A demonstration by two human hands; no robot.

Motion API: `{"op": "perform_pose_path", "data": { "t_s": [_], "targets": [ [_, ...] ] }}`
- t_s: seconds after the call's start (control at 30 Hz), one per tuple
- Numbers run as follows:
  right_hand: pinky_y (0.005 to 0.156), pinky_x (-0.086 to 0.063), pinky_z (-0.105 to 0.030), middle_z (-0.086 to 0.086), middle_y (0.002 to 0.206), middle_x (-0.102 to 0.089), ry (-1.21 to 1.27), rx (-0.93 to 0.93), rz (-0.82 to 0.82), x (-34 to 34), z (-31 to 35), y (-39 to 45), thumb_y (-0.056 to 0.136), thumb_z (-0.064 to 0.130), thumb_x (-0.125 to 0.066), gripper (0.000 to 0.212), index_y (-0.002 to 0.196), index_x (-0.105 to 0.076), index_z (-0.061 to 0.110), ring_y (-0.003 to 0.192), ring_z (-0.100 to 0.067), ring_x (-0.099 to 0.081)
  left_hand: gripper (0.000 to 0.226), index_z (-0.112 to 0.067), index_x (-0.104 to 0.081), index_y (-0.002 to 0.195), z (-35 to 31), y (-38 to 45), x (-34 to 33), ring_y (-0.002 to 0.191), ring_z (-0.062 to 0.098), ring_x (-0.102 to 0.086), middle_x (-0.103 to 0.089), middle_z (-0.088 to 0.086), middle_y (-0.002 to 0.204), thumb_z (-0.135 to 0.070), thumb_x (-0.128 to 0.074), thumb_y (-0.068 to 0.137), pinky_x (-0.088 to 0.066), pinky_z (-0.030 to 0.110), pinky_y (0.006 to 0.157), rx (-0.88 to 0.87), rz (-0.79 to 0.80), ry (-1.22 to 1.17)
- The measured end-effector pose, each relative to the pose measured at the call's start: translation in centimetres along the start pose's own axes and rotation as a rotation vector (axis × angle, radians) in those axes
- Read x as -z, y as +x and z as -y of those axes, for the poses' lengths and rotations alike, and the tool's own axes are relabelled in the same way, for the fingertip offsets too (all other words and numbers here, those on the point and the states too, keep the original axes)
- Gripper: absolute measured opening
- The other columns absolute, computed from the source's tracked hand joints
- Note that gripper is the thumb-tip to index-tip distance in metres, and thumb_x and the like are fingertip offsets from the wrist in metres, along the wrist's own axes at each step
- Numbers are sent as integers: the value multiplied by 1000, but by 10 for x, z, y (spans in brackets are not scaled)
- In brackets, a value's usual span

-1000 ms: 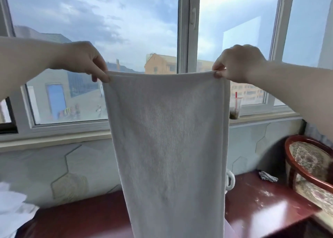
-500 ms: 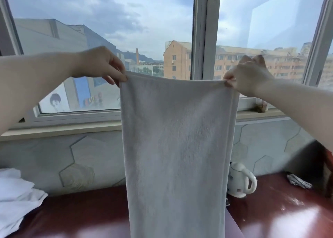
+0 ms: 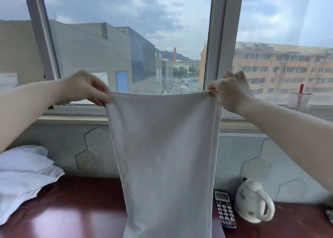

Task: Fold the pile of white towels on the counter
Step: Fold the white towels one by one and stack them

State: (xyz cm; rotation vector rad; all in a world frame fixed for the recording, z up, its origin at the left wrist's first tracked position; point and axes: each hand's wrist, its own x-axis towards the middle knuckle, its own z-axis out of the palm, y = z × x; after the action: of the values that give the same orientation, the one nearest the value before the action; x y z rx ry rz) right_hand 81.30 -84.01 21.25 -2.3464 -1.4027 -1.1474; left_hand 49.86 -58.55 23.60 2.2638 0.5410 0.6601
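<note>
Held towel (image 3: pixel 165 162) lowered since earlier, left hand (image 3: pixel 84 88), right hand (image 3: pixel 230 91) pinching corners

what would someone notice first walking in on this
A white towel hangs full length in the middle, pinched at its top corners by the left hand and the right hand before the window. At left a pile of white towels lies on the dark red counter.
</note>
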Motion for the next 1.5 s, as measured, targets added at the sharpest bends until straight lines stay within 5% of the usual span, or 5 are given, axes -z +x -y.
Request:
{"op": "perform_pose_path", "data": {
  "t_s": [0.07, 0.33, 0.7, 1.1, 1.5],
  "targets": [
    [79, -16, -34, -4, 94, -69, 26, 47, -44, -6, -9, 1, 100, 26, -51, 20, 96, -71, 24, 102, -24, -41, 44, -7, -78, 73, -9, -13, -5, 65, 16, -71, -74, 18, 78, -32, -95, 41, -58, 18, 63, 22, -38, 4],
    [73, -9, -30, 1, 98, -71, 133, 101, -229, 14, -47, 28, 98, 12, -51, 20, 97, -68, 24, 101, -22, -40, 12, -3, -76, 79, -90, -53, -17, 69, 21, -71, -73, 20, 82, -1, -78, 67, -60, 25, 66, -23, -228, -2],
    [83, -33, -35, -9, 113, -59, 295, 185, -256, 57, -13, 126, 98, 17, -42, 25, 112, -60, 26, 108, -34, -49, 19, -7, -77, 75, -140, -114, -8, 73, 26, -72, -75, 16, 84, -11, -80, 57, -60, 25, 65, -31, -488, -124],
    [81, -35, -31, -16, 113, -63, 461, 361, 125, -118, 160, 80, 96, 6, -44, 28, 112, -66, 17, 112, -30, -53, 9, -8, -79, 75, 67, -166, -73, 70, 22, -72, -75, 17, 81, 0, -78, 75, -61, 27, 69, 331, -510, -223],
    [72, -33, -29, -11, 108, -59, 420, 580, 400, -282, 430, 113, 91, 3, -46, 32, 104, -67, 24, 101, -33, -57, 6, 2, -75, 79, 327, -198, -8, 54, 10, -67, -73, 15, 71, 3, -78, 75, -56, 19, 54, 706, -572, -176]
  ]
}}
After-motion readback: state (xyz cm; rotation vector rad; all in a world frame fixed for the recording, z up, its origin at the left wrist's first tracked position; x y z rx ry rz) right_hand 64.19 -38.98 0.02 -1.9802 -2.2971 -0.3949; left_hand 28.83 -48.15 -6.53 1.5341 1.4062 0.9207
